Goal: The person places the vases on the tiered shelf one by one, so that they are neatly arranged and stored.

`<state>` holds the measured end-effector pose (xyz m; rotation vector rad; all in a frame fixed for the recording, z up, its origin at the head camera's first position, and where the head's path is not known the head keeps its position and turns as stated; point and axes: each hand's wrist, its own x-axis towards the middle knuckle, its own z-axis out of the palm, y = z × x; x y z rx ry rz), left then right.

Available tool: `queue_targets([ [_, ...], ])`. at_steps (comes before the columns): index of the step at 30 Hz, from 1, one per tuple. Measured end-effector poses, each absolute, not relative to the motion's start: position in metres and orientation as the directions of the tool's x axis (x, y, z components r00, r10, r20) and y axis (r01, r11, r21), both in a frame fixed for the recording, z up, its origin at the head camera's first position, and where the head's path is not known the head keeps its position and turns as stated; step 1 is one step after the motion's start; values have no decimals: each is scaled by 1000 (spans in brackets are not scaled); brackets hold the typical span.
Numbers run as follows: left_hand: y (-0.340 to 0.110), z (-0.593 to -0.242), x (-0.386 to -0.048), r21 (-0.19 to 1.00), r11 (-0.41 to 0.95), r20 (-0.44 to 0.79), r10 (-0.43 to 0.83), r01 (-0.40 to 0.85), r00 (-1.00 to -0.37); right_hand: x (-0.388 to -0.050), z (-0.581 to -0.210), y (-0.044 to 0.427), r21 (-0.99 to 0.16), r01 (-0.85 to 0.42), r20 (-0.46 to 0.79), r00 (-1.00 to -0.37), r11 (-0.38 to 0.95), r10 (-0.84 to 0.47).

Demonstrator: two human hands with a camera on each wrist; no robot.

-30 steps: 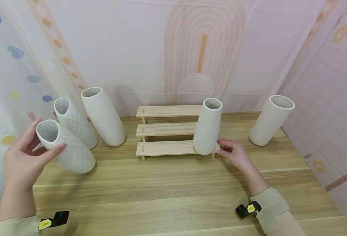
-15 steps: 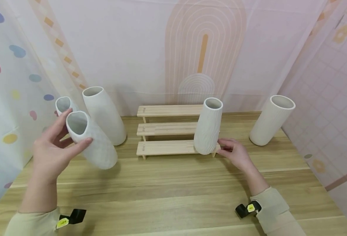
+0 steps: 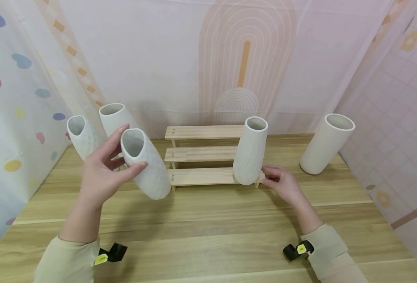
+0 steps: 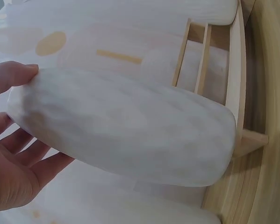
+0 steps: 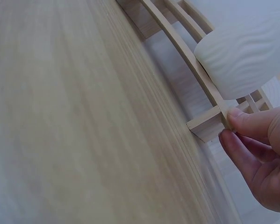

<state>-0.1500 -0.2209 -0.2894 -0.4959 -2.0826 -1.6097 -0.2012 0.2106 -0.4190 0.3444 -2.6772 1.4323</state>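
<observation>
My left hand [image 3: 104, 171] grips a white dimpled vase [image 3: 150, 173] near its rim, thumb on the near side and fingers behind. The vase hangs tilted above the table, its base by the left end of a three-step wooden rack [image 3: 201, 177]; in the left wrist view the dimpled vase [image 4: 130, 126] spans the picture. My right hand [image 3: 283, 184] pinches the right end of the rack's lowest shelf, as the right wrist view shows with thumb and fingers [image 5: 245, 149] on the wood. On that shelf, beside the hand, stands a white vase with wavy ridges [image 3: 250, 153].
At the left stand another dimpled vase [image 3: 82, 137] and a smooth white vase [image 3: 114, 116], both partly behind the left hand. A ribbed white vase [image 3: 323, 145] stands at the right. The wooden table [image 3: 208, 236] meets a patterned curtain [image 3: 152, 59] at the back.
My left hand has carried the dimpled vase rightward from the left side to beside the rack's left end. The right hand, the rack and the wavy vase stay in place.
</observation>
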Motion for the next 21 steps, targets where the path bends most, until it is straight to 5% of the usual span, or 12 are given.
queue_targets([
  [21, -172, -296, -181, 799, 222, 550, 104, 558, -829, -201, -419, 212, -807, -236, 181, -972, 542, -153],
])
